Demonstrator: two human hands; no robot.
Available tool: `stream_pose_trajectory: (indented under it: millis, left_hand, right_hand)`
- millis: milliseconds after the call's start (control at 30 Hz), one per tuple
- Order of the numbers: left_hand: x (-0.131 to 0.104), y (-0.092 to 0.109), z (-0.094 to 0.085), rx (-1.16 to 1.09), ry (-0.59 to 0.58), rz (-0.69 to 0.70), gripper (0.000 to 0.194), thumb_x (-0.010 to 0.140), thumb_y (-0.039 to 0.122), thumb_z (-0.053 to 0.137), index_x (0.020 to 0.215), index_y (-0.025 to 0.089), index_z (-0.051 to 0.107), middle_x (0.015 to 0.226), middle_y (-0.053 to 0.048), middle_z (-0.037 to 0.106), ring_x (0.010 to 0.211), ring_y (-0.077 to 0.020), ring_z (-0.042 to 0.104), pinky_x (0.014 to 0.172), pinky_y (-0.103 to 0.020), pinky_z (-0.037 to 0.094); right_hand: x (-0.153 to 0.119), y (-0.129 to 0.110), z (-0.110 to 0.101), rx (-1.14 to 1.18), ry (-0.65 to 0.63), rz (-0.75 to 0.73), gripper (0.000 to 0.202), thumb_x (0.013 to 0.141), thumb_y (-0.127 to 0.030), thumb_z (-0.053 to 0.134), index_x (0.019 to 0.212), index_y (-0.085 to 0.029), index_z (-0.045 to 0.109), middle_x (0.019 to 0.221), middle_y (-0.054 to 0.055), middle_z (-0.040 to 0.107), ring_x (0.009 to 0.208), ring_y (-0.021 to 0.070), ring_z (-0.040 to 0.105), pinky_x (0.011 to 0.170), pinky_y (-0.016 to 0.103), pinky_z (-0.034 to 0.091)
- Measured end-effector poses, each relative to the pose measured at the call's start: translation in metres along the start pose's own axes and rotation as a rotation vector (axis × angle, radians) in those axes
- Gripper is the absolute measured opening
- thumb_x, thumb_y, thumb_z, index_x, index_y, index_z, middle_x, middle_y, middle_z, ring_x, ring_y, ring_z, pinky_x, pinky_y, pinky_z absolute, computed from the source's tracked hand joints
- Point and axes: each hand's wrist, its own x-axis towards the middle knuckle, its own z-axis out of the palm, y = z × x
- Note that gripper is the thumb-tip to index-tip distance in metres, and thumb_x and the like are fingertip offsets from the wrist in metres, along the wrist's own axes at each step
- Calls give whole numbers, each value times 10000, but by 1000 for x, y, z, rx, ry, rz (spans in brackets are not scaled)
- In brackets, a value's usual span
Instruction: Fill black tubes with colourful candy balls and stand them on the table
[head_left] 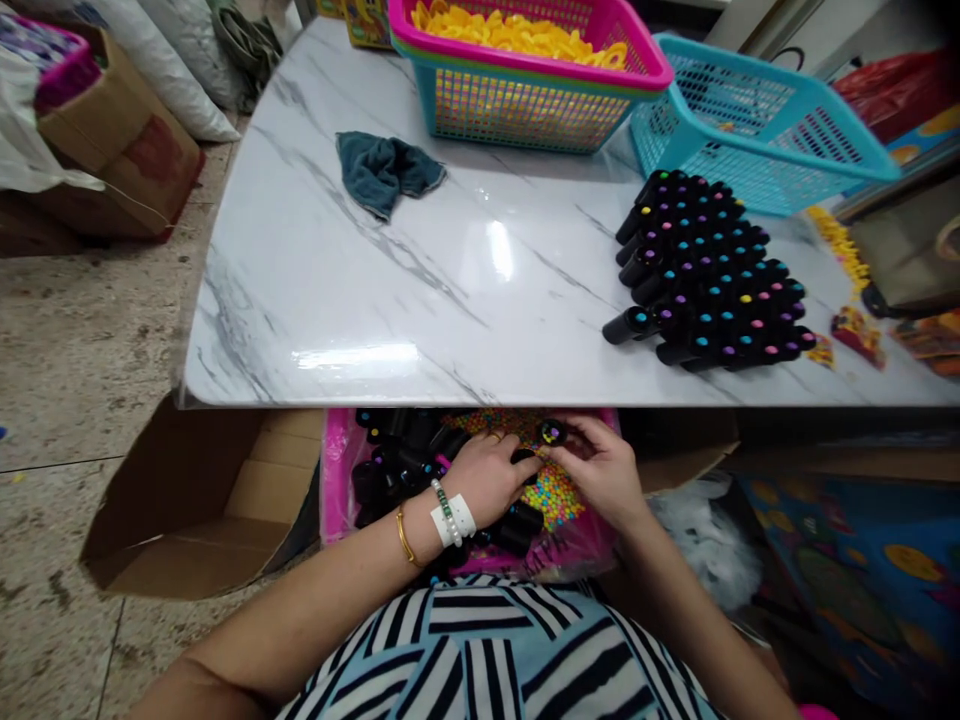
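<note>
Below the table edge, a pink bin (335,490) holds small multicoloured beads (555,495) and black cylinders (405,455). My left hand (487,475), with bracelets at its wrist, is over the beads in the middle of the bin; its fingers curl around a black piece whose shape is mostly hidden. At the bin's right side, my right hand (600,465) pinches a black cylinder (553,432) between thumb and fingers, its round end facing up with coloured bits in it. More black cylinders lie loose below my left hand.
On the marbled table (450,300) many black cylinders with coloured dots (705,270) stand grouped at the right. A teal cloth (386,170), a pink-rimmed basket of yellow pieces (525,100) and a blue basket (765,130) are farther back. A cardboard box (202,520) sits lower left.
</note>
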Motion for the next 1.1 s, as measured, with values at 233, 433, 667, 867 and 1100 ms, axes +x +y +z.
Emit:
stream_pose_trajectory:
  millis: [233,433,667,867,1100]
  left_hand:
    - [1,2,0,34,41,-116,271,843,368,580,1017,162,603,961,-107,607,940,-288,564,862,-426,462]
    - [-2,-1,0,13,45,-110,233,859,354,524,901,141,609,868,-94,619,866,-266,575,820,-408,469]
    - [-4,-4,-2,-2,34,-83,421,830,449,606,1140,165,583,970,-101,626,911,-280,575,841,-432,463]
    - [0,-3,2,-12,19,-86,311,837,409,622,1054,186,622,925,-86,624,872,-258,590,819,-415,473]
    - [-4,-10,-2,6,322,-237,291,897,355,532,1071,146,634,972,-110,655,930,-278,597,860,-436,486]
  right_hand:
    - [16,-6,9,-650,-24,-277,361,832,-166,582,1186,-193,649,1105,121,673,1006,282,624,876,435,533]
    - [20,-9,25,-704,-183,-304,431,808,-98,570,1221,-207,628,1200,111,655,1071,289,608,903,426,533]
    - [0,-14,4,244,-115,98,353,718,-253,757,1054,-204,663,1041,51,704,902,188,694,844,337,584]
    - [-6,-42,-13,112,59,-92,306,757,-180,724,1054,-228,671,1066,48,683,988,187,660,905,343,550]
    - [1,-47,-18,-463,70,-385,343,834,-123,574,1159,-220,625,1108,79,634,1017,205,613,914,356,519]
